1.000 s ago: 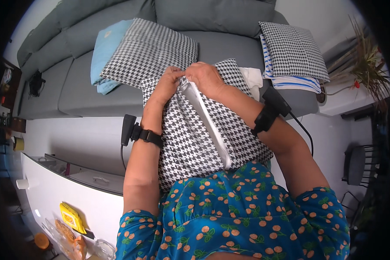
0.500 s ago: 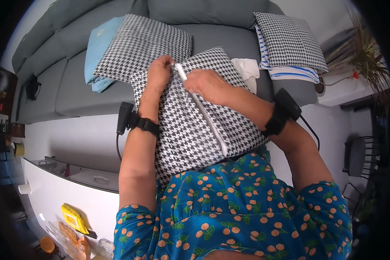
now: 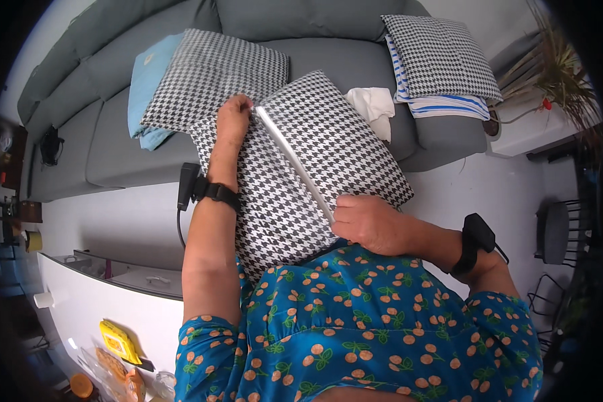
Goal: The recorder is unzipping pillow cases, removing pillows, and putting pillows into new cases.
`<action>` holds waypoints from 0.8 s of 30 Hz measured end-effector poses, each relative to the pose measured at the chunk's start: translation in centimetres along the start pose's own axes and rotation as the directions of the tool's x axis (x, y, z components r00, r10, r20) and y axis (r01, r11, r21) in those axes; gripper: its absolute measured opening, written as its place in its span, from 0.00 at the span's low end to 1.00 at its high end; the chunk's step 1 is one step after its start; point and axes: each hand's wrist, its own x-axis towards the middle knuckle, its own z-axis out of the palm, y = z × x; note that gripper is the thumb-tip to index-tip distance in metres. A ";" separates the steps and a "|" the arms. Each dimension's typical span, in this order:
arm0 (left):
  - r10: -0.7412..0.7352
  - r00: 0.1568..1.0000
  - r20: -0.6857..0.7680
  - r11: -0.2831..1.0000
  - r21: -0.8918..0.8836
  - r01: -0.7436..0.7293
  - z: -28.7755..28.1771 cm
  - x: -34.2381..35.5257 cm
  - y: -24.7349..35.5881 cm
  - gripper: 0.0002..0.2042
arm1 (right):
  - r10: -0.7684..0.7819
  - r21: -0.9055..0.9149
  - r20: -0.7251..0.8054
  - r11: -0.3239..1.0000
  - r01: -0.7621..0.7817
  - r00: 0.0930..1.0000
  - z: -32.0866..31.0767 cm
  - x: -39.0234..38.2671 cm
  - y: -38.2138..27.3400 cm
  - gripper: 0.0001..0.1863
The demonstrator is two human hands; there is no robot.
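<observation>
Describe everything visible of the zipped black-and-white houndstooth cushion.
The black-and-white houndstooth fabric cushion looks squarish, soft and creased. A long white zip crosses its upper face, apparently closed; the bare right hand covers the zip's near end. The bare left hand is at the far edge. The cushion lies slanted, meeting the blue cherry-print dress.

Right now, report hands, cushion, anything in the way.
Left hand near far end of white strip. Right hand closed on its near end. Strip runs along houndstooth cushion, unobstructed between hands.

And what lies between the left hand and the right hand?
In the head view, a white zipper strip runs along the patterned cushion between the left hand and the right hand.
</observation>
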 end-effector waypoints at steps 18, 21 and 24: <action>0.004 0.973 0.229 0.879 0.464 -0.113 2.2 0.3 1.6 0.19 | 0.163 -0.087 -0.111 0.981 -0.173 0.980 2.6 -0.6 3.2 0.09; -0.030 0.977 0.211 0.786 0.608 -0.108 2.7 0.7 0.1 0.21 | 0.284 -0.137 -0.266 0.935 -0.328 0.921 2.0 -0.5 2.8 0.18; -0.128 0.973 0.193 0.817 0.577 -0.007 3.3 1.0 -0.5 0.23 | 0.442 -0.170 -0.348 0.837 -0.519 0.827 1.8 -1.9 4.3 0.38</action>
